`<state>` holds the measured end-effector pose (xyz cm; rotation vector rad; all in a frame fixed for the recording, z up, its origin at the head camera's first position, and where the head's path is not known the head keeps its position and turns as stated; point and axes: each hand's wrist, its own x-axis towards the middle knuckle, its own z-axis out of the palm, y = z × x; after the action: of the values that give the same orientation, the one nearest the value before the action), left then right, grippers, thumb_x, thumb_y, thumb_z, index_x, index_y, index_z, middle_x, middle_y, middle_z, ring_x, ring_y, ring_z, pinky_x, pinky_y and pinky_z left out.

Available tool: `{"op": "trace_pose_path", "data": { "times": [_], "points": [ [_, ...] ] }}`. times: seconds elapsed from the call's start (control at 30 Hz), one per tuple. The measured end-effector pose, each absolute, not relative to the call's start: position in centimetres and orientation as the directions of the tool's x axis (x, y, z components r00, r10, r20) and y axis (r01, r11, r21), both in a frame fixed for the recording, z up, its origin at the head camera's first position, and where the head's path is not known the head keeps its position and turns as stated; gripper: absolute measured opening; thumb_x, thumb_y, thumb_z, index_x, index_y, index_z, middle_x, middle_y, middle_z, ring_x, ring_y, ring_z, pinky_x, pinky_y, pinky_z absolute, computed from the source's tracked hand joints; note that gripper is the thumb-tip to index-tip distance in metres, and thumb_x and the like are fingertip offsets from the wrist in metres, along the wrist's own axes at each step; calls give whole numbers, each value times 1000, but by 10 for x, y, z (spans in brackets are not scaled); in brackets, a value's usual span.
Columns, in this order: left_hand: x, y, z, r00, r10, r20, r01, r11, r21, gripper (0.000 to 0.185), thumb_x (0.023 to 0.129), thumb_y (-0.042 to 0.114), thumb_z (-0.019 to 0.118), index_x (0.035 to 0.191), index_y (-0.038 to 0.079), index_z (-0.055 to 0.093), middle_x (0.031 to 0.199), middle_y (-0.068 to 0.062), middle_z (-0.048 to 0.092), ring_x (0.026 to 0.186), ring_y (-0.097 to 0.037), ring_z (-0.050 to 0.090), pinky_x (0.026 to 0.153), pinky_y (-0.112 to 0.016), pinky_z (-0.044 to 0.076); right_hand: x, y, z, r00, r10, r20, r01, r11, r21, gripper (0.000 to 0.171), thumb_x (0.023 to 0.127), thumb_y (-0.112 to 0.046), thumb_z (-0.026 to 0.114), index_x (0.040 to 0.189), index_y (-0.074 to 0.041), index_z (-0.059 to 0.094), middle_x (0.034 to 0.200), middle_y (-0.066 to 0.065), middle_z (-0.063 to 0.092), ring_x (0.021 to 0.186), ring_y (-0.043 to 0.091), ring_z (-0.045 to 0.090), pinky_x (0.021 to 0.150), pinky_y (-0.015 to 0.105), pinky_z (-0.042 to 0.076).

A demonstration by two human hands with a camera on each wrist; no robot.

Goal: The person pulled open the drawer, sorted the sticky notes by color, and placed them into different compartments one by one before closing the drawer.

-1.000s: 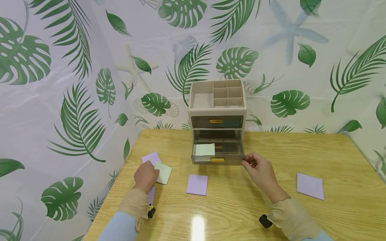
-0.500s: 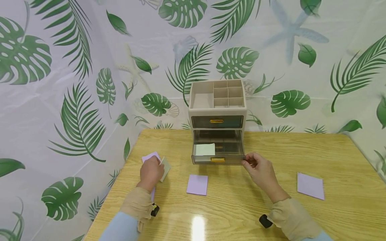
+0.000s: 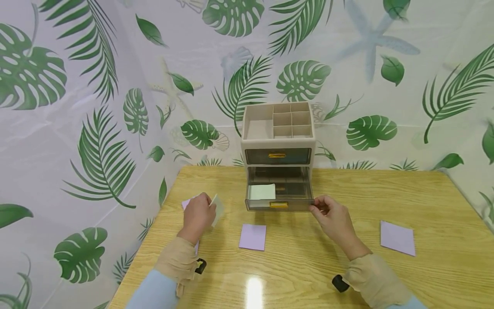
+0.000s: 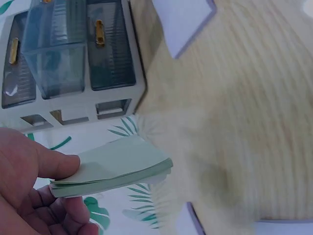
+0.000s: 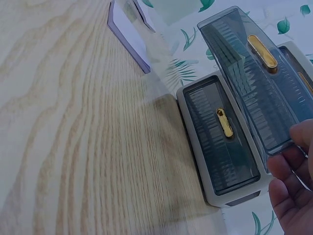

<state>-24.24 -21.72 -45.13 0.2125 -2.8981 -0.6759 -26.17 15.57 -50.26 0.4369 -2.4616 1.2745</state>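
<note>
My left hand (image 3: 198, 216) pinches a pale green sticky note pad (image 4: 115, 164), thumb on top and fingers beneath. The pad is raised over the table's left side, its sheets slightly spread at one edge. At the right front corner of a pulled-out clear grey drawer (image 5: 244, 73), my right hand (image 3: 333, 221) grips with thumb and fingers. Inside that drawer lies another pale green pad (image 3: 262, 192), on the left. The drawer belongs to a cream desktop organizer (image 3: 278, 141) with gold handles.
One purple pad (image 3: 252, 237) lies before the organizer, another purple pad (image 3: 397, 238) far right. Beside and under my left arm, two more purple pads (image 3: 186, 203) are partly hidden. A shut upper drawer (image 3: 256, 156) sits below the organizer's divided top tray (image 3: 258, 128).
My left hand has lifted the green pad off the table, tilting it upright and shifting it slightly right. The right hand and the drawer have stayed put.
</note>
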Motion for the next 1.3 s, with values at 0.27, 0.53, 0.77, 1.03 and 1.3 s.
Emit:
{"op": "trace_pose_path", "data": {
  "times": [0.27, 0.53, 0.77, 1.03, 1.3],
  "points": [
    [-243, -204, -430, -978, -108, 179, -25, 910, 415, 13, 93, 18, 63, 92, 5, 61, 81, -9, 63, 60, -18, 54, 55, -33, 46, -261, 156, -501, -908, -116, 402, -395, 554, -733, 11, 93, -21, 66, 95, -11, 63, 87, 0, 65, 76, 13, 60, 64, 20, 49],
    [-245, -192, -408, -974, -63, 218, 32, 913, 406, 12, 93, 19, 64, 93, 7, 63, 83, -8, 64, 65, -19, 57, 59, -35, 48, -261, 156, -500, -903, -119, 412, -404, 559, -724, 10, 93, -19, 66, 95, -10, 64, 87, 1, 64, 75, 13, 59, 64, 21, 49],
    [-248, -180, -386, -943, 43, 331, 162, 925, 344, 9, 90, 18, 69, 84, 12, 65, 77, -3, 65, 68, -21, 61, 61, -37, 49, -262, 155, -500, -901, -116, 418, -406, 564, -719, 10, 93, -18, 66, 95, -10, 64, 87, 1, 64, 75, 13, 59, 64, 21, 49],
    [-250, -169, -364, -929, 130, 345, 232, 934, 272, 9, 89, 19, 70, 83, 14, 68, 73, 3, 65, 65, -17, 59, 59, -36, 48, -261, 155, -499, -910, -114, 398, -390, 558, -733, 10, 93, -19, 66, 95, -10, 64, 88, 1, 64, 76, 13, 59, 64, 21, 49],
    [-252, -163, -352, -901, 167, 400, 280, 928, 245, 9, 89, 19, 71, 82, 14, 67, 73, 3, 65, 64, -17, 59, 56, -35, 47, -261, 155, -500, -906, -114, 408, -398, 559, -727, 9, 93, -19, 66, 95, -10, 64, 87, 0, 64, 76, 13, 59, 64, 21, 49]
  ]
}}
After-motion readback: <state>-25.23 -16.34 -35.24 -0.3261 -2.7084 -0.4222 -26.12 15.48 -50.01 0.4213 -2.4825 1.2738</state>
